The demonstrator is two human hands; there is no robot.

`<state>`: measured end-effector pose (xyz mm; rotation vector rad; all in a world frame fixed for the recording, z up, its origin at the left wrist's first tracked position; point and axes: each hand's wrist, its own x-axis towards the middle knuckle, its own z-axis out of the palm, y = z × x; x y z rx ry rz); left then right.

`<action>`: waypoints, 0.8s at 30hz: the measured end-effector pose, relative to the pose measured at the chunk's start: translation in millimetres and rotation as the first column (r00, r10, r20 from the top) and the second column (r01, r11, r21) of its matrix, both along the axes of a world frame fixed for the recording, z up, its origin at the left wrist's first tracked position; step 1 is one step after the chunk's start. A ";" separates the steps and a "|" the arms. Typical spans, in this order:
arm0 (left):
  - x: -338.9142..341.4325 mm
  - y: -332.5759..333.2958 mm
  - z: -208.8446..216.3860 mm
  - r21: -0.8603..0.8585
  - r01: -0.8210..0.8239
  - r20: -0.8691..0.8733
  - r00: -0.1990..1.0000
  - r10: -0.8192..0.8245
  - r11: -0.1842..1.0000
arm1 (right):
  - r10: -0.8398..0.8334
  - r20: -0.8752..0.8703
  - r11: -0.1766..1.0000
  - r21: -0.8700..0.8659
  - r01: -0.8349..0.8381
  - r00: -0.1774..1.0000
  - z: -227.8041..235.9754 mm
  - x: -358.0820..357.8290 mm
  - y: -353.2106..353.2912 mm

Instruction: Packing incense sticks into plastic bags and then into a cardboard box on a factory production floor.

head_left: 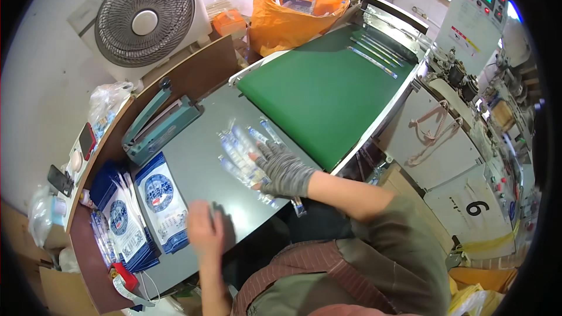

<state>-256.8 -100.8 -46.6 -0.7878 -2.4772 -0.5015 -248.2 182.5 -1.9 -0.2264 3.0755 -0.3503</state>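
My right hand (281,169), in a grey fingerless knitted glove, is closed over a bunch of slim clear packets (240,152) with blue print. The bunch is fanned out and partly smeared by motion. One packet end (299,207) sticks out below the glove, past the table's front edge. My left hand (205,228) is bare and blurred, over the front of the grey table (228,111). It is beside a flat white-and-blue printed bag (161,199); its fingers are too smeared to read.
A teal hand-lever sealer (158,129) stands at the table's left back. More printed bags (123,222) and a red tape dispenser (124,275) lie at left. Beyond the table runs a green conveyor belt (316,88) carrying several slim packets (374,61). An orange bag (287,23) stands behind.
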 end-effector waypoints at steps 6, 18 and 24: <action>-82.0 -244.1 11.4 0.103 -0.475 -0.113 0.867 0.485 0.874 | 0.055 -0.175 0.996 -0.064 -0.067 0.983 -69.7 -6.6 -59.3; -128.1 -338.2 -3.5 -0.081 -0.862 0.087 0.494 0.865 0.500 | 0.191 -0.264 0.981 0.067 -0.180 0.945 -75.4 -52.3 -70.6; -150.2 -360.5 -4.4 -0.298 -0.852 0.327 0.332 0.885 0.430 | 0.094 -0.303 0.976 -0.160 -0.147 0.948 -54.6 -53.3 -32.8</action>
